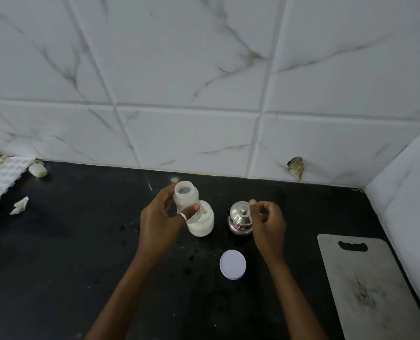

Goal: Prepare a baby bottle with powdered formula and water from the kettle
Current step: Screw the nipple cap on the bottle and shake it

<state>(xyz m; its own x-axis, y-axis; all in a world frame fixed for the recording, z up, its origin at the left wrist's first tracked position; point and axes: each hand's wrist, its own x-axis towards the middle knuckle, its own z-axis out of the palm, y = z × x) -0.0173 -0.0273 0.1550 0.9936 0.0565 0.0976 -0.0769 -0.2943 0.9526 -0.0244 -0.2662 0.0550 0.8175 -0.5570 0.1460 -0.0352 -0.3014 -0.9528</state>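
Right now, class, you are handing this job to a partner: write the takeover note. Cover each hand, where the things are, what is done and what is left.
Left hand: grips the uncapped baby bottle, tilted, in front of the powder jar.
Right hand: fingers curled beside the steel kettle; unclear whether it pinches anything.
Things: the jar stands open on the black counter, its white lid lying nearer the person. The kettle's lid is on.
Done: bottle and jar opened.
Left: I cannot tell whether powder is in the bottle. Water probably not yet poured. Then close the bottle; no bottle cap is in view.
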